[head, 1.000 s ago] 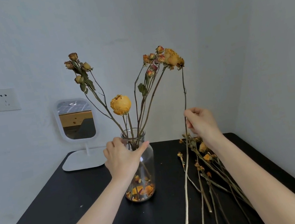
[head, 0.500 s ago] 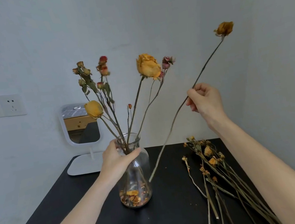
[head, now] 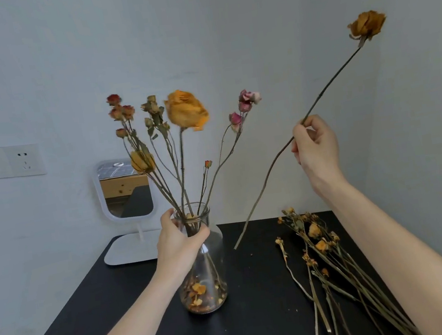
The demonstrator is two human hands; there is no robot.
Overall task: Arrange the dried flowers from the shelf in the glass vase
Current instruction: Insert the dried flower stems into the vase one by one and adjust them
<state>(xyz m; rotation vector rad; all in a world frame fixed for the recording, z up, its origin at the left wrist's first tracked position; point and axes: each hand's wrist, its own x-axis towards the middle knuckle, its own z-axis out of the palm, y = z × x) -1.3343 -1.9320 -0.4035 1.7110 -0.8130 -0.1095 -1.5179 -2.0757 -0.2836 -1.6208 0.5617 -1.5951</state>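
Note:
A clear glass vase (head: 211, 256) stands on the black shelf top (head: 258, 318), with dried petals at its bottom and several dried flowers (head: 186, 112) rising from its mouth. My left hand (head: 178, 244) grips the vase around its neck. My right hand (head: 315, 148) pinches the long stem of a dried orange rose (head: 367, 24), held slanted in the air, bloom up to the right. The stem's lower end hangs just above the shelf, to the right of the vase. A heap of loose dried flowers (head: 324, 260) lies on the shelf under my right forearm.
A small white-framed mirror (head: 125, 189) on a flat white base stands behind the vase to the left. Wall sockets (head: 6, 162) are on the left wall. White walls close the shelf in at the back and the right.
My right hand has lifted the orange rose off the shelf and tilted it, bloom swinging up to the right. My left hand has stayed on the vase neck; the vase has turned.

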